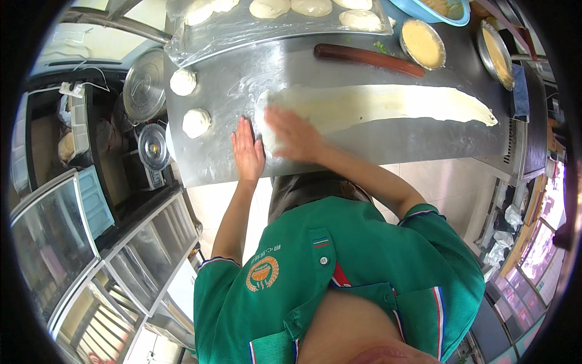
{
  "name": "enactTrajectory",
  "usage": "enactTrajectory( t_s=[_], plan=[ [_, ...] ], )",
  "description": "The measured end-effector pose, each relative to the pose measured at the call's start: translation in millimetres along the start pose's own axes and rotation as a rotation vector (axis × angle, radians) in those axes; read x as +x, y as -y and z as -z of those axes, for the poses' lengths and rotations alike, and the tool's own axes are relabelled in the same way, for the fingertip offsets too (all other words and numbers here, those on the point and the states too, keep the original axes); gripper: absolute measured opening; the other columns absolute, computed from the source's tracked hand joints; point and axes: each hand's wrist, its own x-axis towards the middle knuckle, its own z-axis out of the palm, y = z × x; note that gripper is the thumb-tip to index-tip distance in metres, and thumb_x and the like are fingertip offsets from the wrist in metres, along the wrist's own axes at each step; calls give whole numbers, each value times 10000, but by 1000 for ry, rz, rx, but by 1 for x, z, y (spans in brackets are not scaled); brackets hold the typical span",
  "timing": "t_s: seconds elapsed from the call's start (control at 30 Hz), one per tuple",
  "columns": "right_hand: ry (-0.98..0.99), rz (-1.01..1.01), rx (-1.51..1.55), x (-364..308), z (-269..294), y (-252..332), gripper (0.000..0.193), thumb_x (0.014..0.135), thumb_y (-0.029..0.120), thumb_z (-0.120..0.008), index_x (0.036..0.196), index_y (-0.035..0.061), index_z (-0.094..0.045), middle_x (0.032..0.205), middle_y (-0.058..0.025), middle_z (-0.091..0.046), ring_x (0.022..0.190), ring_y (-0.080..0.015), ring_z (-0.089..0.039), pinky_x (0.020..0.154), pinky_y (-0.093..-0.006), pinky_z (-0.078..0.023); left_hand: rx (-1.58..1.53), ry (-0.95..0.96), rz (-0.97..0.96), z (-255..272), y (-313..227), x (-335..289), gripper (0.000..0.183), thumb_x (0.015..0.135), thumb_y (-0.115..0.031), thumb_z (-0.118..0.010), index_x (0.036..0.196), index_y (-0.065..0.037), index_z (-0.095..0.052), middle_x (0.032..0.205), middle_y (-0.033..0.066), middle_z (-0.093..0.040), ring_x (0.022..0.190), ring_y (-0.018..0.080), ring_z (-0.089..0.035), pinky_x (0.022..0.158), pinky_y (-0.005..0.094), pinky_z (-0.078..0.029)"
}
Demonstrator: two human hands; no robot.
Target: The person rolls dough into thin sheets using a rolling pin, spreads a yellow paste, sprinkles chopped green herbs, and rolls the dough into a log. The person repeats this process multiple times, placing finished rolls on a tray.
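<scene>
Dough (397, 106) forms a long, smooth strip on metal (418, 141).

Well behind your left hand (248, 155), your green short-sleeved shirt (370, 249) bears an orange round emblem (263, 273), a white button (324, 261) and striped trim (438, 315).

From the wearer's head, the desk (394, 142) is viewed steeply downward at close range; the left hand (247, 151) and right hand (297, 136) are caught above centre, the green shirt (376, 249) below. Straight edges are bent toward the dark round rim.
</scene>
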Motion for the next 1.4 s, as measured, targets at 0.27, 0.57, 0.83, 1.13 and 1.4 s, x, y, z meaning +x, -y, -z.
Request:
enactTrajectory(
  t_s=[0.27, 0.57, 0.83, 1.13, 1.4],
  plan=[
    [343, 256, -65, -7, -7, -19, 1008, 813, 562, -730, 1550, -11, -351, 1654, -188, -297, 1543, -343, -258, 1242, -504, -220, -125, -91, -29, -2, 5, 3, 640, 955, -130, -452, 1566, 19, -336, 1615, 238, -350, 1501, 397, -327, 1262, 527, -183],
    [362, 323, 104, 7, -26, -6, 872, 854, 535, -700, 1511, 31, -427, 1577, -172, -407, 1480, -343, -351, 1234, -477, -256, -116, -103, -48, -6, 5, 4, 617, 1007, -231, -454, 1557, 27, -346, 1607, 249, -359, 1486, 413, -345, 1249, 550, -195],
    [31, -125, -218, -20, 34, -87, 1027, 840, 595, -695, 1569, -13, -303, 1647, -228, -281, 1524, -400, -269, 1246, -511, -216, -86, -121, -27, -5, 4, 3, 609, 984, -207, -435, 1545, 20, -369, 1602, 249, -369, 1475, 422, -357, 1243, 551, -205],
    [-99, 220, -95, 14, -12, -58, 894, 816, 492, -750, 1510, 19, -443, 1611, -184, -383, 1523, -359, -302, 1253, -493, -209, -83, -124, -84, -9, 3, 6, 590, 1035, -257, -399, 1554, 19, -349, 1602, 250, -369, 1477, 427, -346, 1242, 541, -206],
    [158, -142, -221, -70, 45, -122, 988, 874, 655, -612, 1596, 53, -307, 1677, -153, -270, 1546, -329, -256, 1253, -502, -206, -128, -206, 77, -22, -4, 16, 595, 1018, -206, -484, 1530, 69, -354, 1572, 294, -386, 1449, 467, -361, 1226, 504, -240]
  ],
)
